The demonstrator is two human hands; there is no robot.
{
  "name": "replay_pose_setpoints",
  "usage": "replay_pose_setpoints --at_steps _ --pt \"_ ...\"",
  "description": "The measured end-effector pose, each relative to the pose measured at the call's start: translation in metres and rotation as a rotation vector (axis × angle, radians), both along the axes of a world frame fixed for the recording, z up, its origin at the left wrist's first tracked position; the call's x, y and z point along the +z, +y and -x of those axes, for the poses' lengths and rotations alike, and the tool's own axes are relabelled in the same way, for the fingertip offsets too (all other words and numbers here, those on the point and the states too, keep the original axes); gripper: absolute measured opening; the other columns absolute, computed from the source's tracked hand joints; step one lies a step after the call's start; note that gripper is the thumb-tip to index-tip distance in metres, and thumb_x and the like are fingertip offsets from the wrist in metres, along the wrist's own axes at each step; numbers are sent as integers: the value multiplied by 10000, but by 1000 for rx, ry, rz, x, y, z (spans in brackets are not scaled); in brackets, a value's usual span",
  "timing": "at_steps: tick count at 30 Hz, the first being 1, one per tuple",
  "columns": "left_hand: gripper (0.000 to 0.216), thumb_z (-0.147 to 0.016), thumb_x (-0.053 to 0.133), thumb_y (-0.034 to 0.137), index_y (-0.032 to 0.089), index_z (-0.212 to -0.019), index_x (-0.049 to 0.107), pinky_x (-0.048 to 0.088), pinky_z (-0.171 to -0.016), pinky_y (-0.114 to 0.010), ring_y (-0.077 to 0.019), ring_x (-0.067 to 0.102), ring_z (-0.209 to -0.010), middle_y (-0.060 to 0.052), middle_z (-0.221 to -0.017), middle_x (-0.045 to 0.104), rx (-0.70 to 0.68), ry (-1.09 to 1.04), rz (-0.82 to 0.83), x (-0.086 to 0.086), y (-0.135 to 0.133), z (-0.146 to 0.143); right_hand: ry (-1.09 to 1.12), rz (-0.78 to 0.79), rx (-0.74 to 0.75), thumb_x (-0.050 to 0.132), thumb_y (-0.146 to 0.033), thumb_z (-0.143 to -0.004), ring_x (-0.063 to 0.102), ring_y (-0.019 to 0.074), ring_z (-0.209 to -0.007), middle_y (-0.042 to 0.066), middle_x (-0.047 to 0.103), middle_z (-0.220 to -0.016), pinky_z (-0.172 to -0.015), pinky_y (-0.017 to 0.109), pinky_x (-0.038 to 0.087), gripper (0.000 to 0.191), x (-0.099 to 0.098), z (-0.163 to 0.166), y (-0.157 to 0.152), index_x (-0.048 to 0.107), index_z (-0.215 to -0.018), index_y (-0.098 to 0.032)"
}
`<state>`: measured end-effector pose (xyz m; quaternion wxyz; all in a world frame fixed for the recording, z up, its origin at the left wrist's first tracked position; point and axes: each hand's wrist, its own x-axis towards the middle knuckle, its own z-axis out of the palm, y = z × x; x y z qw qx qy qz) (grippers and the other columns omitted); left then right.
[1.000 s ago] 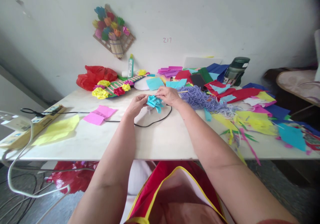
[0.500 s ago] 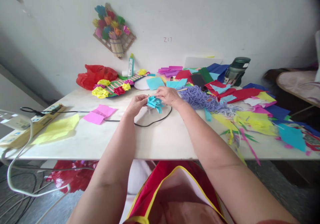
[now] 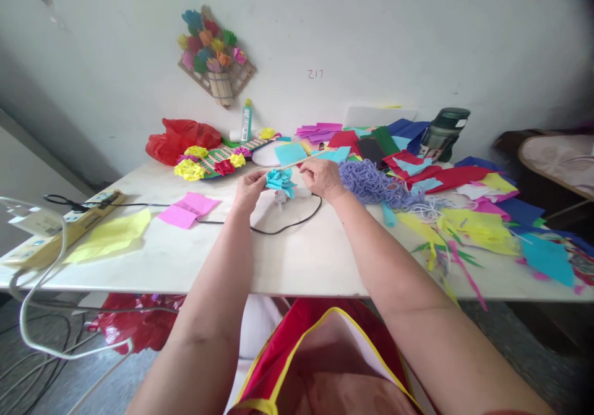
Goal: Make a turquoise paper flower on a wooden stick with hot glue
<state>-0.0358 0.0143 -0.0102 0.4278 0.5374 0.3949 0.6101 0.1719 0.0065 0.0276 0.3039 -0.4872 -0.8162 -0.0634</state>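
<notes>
Over the middle of the table, a crumpled light-blue paper flower (image 3: 281,182) is pinched at its left side by the fingers of my left hand (image 3: 252,189). My right hand (image 3: 322,177) is closed on a thin wooden stick (image 3: 302,160), which slants across above the flower; I cannot tell whether its tip touches the paper. Just below the flower sits a small whitish, translucent object, partly hidden and too blurred to name. A black cable (image 3: 290,228) loops on the table beneath both hands.
Pink paper (image 3: 188,209), yellow paper (image 3: 111,235) and a power strip (image 3: 69,229) lie left. A green board with paper flowers (image 3: 220,158) and a glue bottle (image 3: 246,121) stand behind. Purple yarn (image 3: 371,183), coloured paper scraps (image 3: 477,226) and a dark bottle (image 3: 444,133) fill the right.
My right hand has drawn away from the flower to the right, and more of the stick shows. The flower has shifted slightly left with my left hand.
</notes>
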Motion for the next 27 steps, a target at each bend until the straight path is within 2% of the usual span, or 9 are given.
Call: replay_pose_setpoints --at_steps 3,6,9,12,15,19,24,27 --pt "524 -499 864 556 137 -772 710 558 -740 -343 -187 667 -712 -29 -663 675 71 -36 -32 -2 5 2 -133 133 -32 488 -195 -855 654 266 -1059 123 729 -1141 -871 327 460 331 -6 1 1 722 -1085 -150" --pt "493 -520 851 549 135 -747 709 541 -722 -319 -165 643 -679 -23 -641 665 111 -27 -55 -3 7 3 -279 243 0 541 -206 -822 616 299 -1167 167 664 -1278 -958 359 455 449 -17 7 4 642 -1252 -128" --pt "455 -530 839 536 143 -716 706 513 -696 -295 -148 613 -650 -15 -622 658 137 -19 -73 -3 7 1 -357 301 -2 562 -175 -782 591 330 -1200 201 644 -1283 -973 397 467 560 -28 17 4 567 -1338 -113" --pt "413 -547 823 519 155 -702 706 493 -680 -287 -146 594 -650 -12 -624 654 154 -17 -89 -3 5 0 -345 299 -18 544 -151 -779 602 320 -1184 190 657 -1258 -940 391 490 541 -34 22 1 583 -1318 -137" --pt "394 -557 813 509 161 -705 704 480 -665 -284 -148 583 -654 -12 -624 646 161 -25 -97 -3 4 1 -351 269 -41 540 -172 -796 637 317 -1144 176 692 -1214 -916 393 494 504 -29 16 -1 626 -1293 -172" --pt "430 -555 803 531 157 -745 712 469 -656 -286 -148 575 -651 -17 -643 652 186 -14 -78 -6 6 3 -348 293 -124 575 -268 -818 685 314 -1044 167 739 -1103 -827 370 502 335 -16 -8 3 726 -1111 -209" --pt "450 -539 819 526 151 -767 722 475 -670 -284 -143 580 -655 -17 -669 667 180 -15 -72 -12 12 6 -231 317 -192 607 -282 -768 700 293 -982 121 762 -1039 -782 324 492 287 -8 -41 16 761 -1006 -239" --pt "431 -543 821 524 157 -743 714 474 -671 -282 -136 569 -640 -7 -650 660 156 -14 -87 -14 13 6 -91 362 -111 647 -278 -718 703 253 -899 76 774 -966 -739 273 487 305 -6 -55 22 769 -988 -204"
